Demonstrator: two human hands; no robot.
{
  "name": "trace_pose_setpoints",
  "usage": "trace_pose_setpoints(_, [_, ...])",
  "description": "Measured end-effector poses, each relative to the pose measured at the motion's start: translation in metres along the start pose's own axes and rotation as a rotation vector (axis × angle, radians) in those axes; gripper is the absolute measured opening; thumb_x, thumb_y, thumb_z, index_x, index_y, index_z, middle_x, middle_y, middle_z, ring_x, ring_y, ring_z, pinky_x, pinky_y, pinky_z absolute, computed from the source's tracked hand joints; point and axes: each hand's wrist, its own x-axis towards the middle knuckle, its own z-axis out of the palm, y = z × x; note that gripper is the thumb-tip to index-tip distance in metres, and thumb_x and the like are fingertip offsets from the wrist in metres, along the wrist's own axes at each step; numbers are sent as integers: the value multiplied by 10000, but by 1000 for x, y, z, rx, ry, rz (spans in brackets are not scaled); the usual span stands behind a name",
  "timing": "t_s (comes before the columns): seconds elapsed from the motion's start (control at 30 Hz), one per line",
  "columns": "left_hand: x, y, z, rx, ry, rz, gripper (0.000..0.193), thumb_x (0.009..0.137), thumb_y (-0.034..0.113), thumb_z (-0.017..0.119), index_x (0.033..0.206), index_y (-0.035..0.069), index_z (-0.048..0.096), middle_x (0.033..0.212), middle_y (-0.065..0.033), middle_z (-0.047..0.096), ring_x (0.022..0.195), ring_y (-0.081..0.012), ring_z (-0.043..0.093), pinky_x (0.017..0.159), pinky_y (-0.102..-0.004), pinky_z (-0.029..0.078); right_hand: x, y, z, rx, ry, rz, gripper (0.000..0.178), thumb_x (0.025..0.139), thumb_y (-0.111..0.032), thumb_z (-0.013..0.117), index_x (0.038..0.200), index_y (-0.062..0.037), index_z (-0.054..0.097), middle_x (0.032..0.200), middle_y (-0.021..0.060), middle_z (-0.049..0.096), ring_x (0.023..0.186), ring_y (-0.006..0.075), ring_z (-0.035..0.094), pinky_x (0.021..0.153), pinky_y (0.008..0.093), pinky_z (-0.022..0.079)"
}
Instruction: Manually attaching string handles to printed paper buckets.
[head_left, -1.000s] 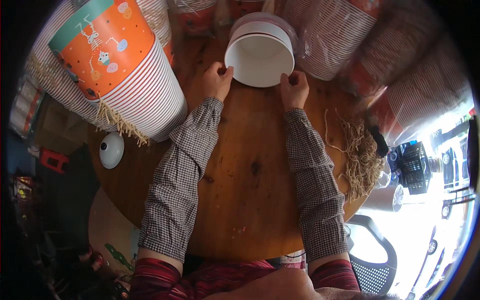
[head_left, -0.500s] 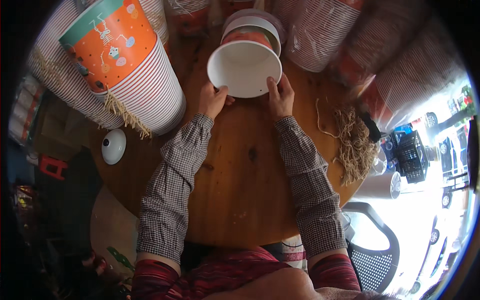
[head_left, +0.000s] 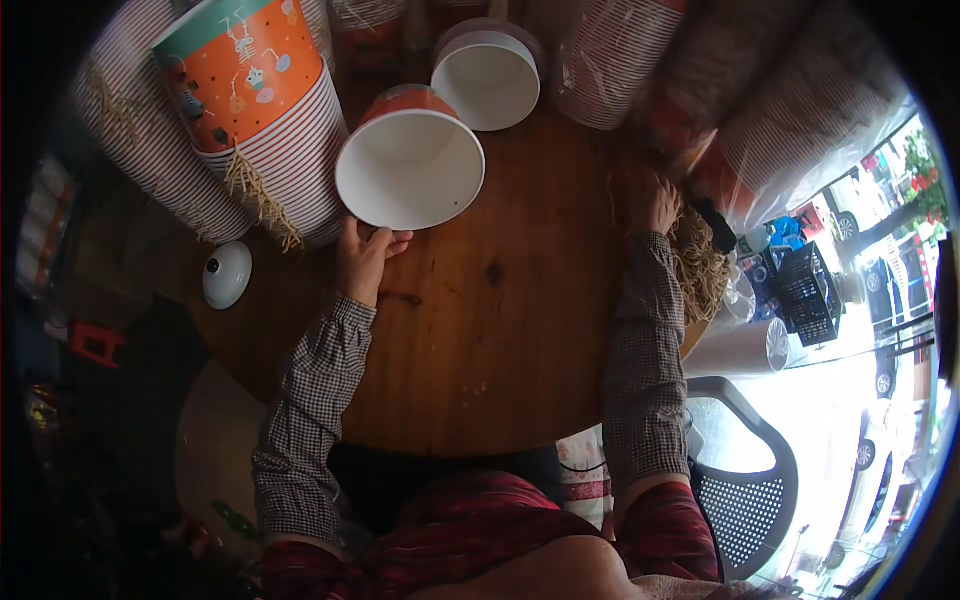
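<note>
My left hand [head_left: 364, 257] grips the rim of an orange paper bucket with a white inside [head_left: 409, 168], tilted so its mouth faces me, above the round wooden table [head_left: 500, 340]. Just behind it a second white-lined bucket [head_left: 487, 79] rests on the table. My right hand [head_left: 657, 203] has moved to the table's right side and reaches into a bundle of straw-coloured string [head_left: 700, 265]; its fingers are partly hidden, and whether it grips any strands is unclear.
Tall stacks of nested orange and striped paper buckets [head_left: 255, 110] crowd the left, back [head_left: 615, 60] and right [head_left: 780, 120]. A white lid-like dome [head_left: 227, 275] lies at the table's left edge. A black chair [head_left: 750, 480] stands at lower right.
Both hands held the bucket half a second ago. Now only my left hand holds it, shifted left and closer, while my right hand has let go and swung right to the string.
</note>
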Motion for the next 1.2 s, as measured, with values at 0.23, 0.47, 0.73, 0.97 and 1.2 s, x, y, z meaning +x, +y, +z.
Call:
trace_pose_setpoints(0.23, [-27, 8, -7, -79, 153, 12, 547, 882, 26, 495, 1389, 55, 291, 1139, -84, 503, 950, -160, 585, 842, -305, 491, -4, 0, 13, -153, -236, 90, 293, 874, -275, 507, 1095, -146, 652, 1162, 64, 615, 1154, 242, 489, 1065, 425, 253])
trace_pose_setpoints(0.47, [-60, 3, 15, 11, 24, 179, 281, 925, 108, 524, 1194, 31, 546, 1016, -49, 577, 851, -105, 568, 769, -241, 474, -3, 3, 8, -20, -21, -11, 205, 860, -262, 532, 953, -105, 627, 1015, 92, 645, 1043, 275, 547, 962, 421, 350])
trace_pose_setpoints(0.73, [-70, -19, 57, 80, -330, 187, 216, 942, 88, 508, 1127, -3, 573, 961, -45, 608, 790, -84, 584, 731, -218, 487, -9, -17, -12, 214, -132, 136, 181, 878, -218, 520, 975, -83, 593, 957, 126, 644, 941, 310, 587, 911, 422, 392])
trace_pose_setpoints(0.97, [-30, -20, 91, 496, -340, 683, 280, 855, 12, 546, 1134, 12, 564, 1048, -103, 606, 970, -248, 602, 828, -342, 493, -16, 1, -7, 240, -300, 56, 237, 874, -219, 520, 1003, -91, 673, 1032, 151, 640, 995, 327, 585, 847, 436, 458])
trace_pose_setpoints(1.2, [12, -29, 105, 1263, -247, 824, 368, 838, 153, 626, 1172, 19, 549, 1249, -125, 538, 1170, -287, 504, 1014, -416, 358, -15, -1, -8, 170, -256, -54, 233, 860, -196, 530, 1007, -75, 664, 1034, 149, 629, 1020, 324, 558, 872, 422, 452])
